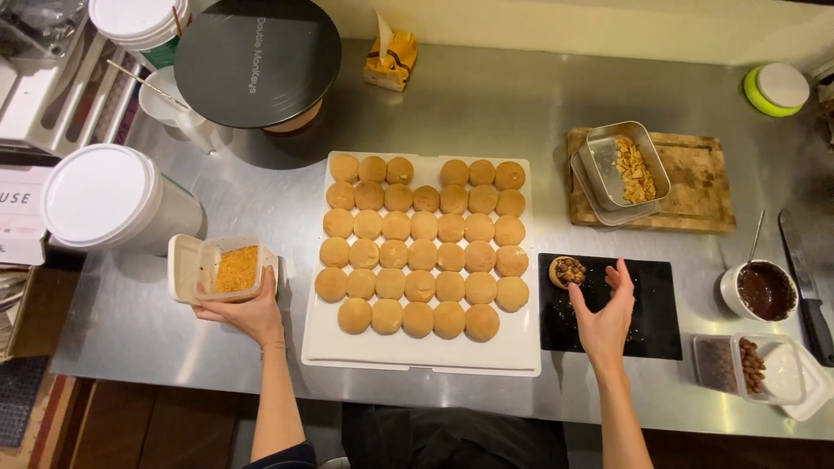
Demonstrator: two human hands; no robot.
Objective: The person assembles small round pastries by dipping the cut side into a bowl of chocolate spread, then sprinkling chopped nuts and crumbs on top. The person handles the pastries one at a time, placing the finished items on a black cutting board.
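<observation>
Your left hand gripped the clear plastic tub of orange crumbs, at nine o'clock from the white tray. Smooth round buns filled that tray, lying between your hands. Your right hand hovered spread, fingers loose, above the black mat, just beside the topped cookie at its eleven o'clock. At the mat's three o'clock sat a cup of glossy chocolate.
</observation>
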